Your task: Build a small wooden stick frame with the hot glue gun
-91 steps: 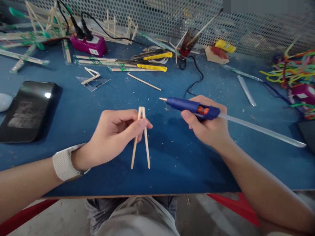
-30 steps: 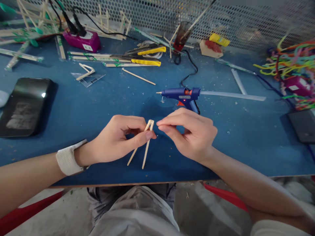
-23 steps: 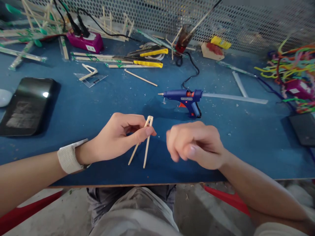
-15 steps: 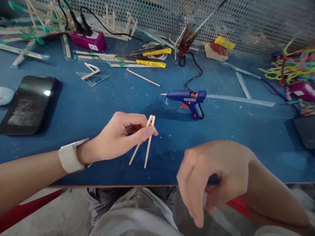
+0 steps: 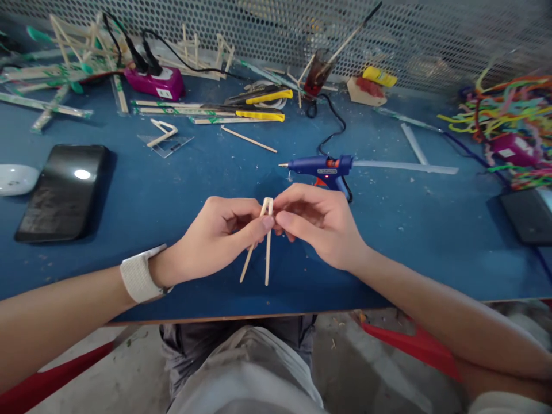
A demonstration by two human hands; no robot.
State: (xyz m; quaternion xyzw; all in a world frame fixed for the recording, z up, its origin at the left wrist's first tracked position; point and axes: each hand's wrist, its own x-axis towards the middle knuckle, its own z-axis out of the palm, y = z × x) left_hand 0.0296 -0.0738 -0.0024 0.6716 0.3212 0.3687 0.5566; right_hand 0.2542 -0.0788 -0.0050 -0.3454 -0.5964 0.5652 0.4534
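Observation:
A narrow V-shaped frame of wooden sticks (image 5: 268,259), joined at the top, hangs with its two legs pointing down toward me. My left hand (image 5: 228,230) is shut on it, pinching just below the joint between thumb and fingers. On the other side, my right hand (image 5: 321,224) has its fingers drawn together, the tips right beside the joint and close to my left thumb. What lies between those right fingertips is hidden. Just beyond my right hand, a blue glue gun (image 5: 321,165) stands on the table, its nozzle facing left and a red light lit.
A phone (image 5: 64,192) and a white mouse (image 5: 17,179) lie at left. Farther back are a folded stick piece on a set square (image 5: 172,146), a loose stick (image 5: 249,139), yellow-handled cutters (image 5: 261,116) and a purple power socket (image 5: 155,83). Colourful pipe cleaners (image 5: 513,115) heap up at right.
My right hand has come up from the table's front edge to the wooden frame. My left hand keeps its hold, and the frame's legs now point more straight down. The view has shifted slightly.

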